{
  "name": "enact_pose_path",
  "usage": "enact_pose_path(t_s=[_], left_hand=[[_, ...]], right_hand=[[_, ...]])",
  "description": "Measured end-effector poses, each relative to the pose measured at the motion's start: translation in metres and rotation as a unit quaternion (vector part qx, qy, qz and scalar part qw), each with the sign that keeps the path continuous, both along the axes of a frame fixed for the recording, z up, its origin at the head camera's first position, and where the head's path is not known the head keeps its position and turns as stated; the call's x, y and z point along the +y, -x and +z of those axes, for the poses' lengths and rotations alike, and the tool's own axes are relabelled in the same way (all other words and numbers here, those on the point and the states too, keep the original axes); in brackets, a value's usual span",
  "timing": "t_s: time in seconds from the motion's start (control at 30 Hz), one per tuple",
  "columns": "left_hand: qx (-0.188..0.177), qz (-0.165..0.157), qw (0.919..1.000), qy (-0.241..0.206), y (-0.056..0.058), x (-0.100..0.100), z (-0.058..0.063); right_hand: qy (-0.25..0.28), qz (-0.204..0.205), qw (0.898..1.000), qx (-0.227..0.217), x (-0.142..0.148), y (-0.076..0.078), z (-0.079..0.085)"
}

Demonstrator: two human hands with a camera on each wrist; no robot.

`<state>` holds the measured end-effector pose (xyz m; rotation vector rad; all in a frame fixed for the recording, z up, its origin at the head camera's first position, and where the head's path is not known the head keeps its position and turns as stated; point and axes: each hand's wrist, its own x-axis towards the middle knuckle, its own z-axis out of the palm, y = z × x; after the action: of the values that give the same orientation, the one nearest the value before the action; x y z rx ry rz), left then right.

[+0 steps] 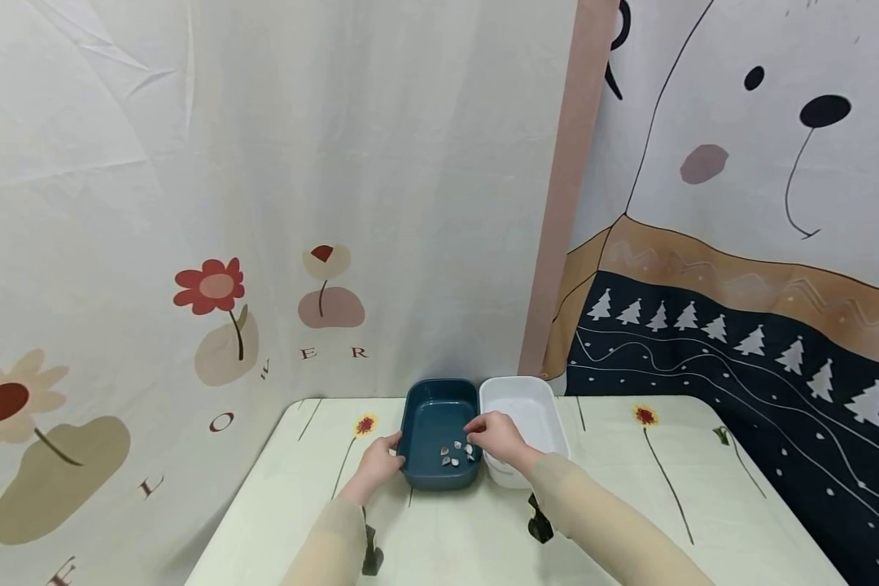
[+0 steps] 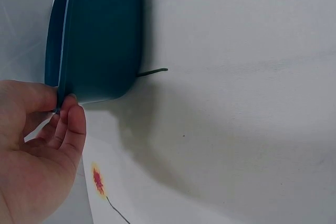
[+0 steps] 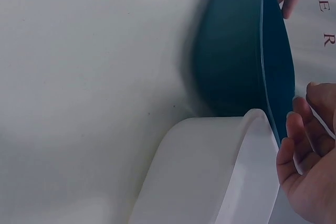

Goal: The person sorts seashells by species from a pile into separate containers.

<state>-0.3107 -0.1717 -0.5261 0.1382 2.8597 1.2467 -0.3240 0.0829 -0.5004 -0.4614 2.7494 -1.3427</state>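
A dark teal basin (image 1: 439,482) stands on the table, with several small shell-like pieces (image 1: 445,461), whitish and brown, on its floor at the near right. My left hand (image 1: 381,461) pinches the basin's left rim between thumb and fingers, seen closely in the left wrist view. Over the basin's right side hovers my right hand (image 1: 500,438), fingertips pointing down above the pieces. In the right wrist view, its fingers (image 3: 296,127) are loosely bent with a small gap to the thumb, and nothing shows between them. A white basin (image 1: 561,431) sits right beside the teal one, under my right wrist.
A pale tablecloth (image 1: 615,488) with printed flowers covers the table. Behind it hangs a white curtain (image 1: 425,203) with printed flowers and letters, and a bear-patterned cloth (image 1: 740,325) hangs at the right. Both basins stand near the table's back edge.
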Motion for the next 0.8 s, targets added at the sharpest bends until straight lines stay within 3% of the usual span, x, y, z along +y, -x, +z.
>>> enact_pose_path(t_s=[0.37, 0.57, 0.8], left_hand=[[-0.005, -0.011, 0.9999, 0.010, 0.003, 0.005, 0.003], [-0.024, -0.013, 0.9996, -0.007, 0.008, 0.003, 0.001], [0.022, -0.027, 0.9984, 0.045, 0.006, -0.008, 0.014]], right_hand=[[0.002, -0.013, 1.000, 0.021, 0.017, 0.002, 0.004], [0.001, -0.015, 0.999, 0.041, 0.034, 0.003, 0.012], [-0.035, -0.024, 0.997, 0.069, 0.058, 0.008, 0.023]])
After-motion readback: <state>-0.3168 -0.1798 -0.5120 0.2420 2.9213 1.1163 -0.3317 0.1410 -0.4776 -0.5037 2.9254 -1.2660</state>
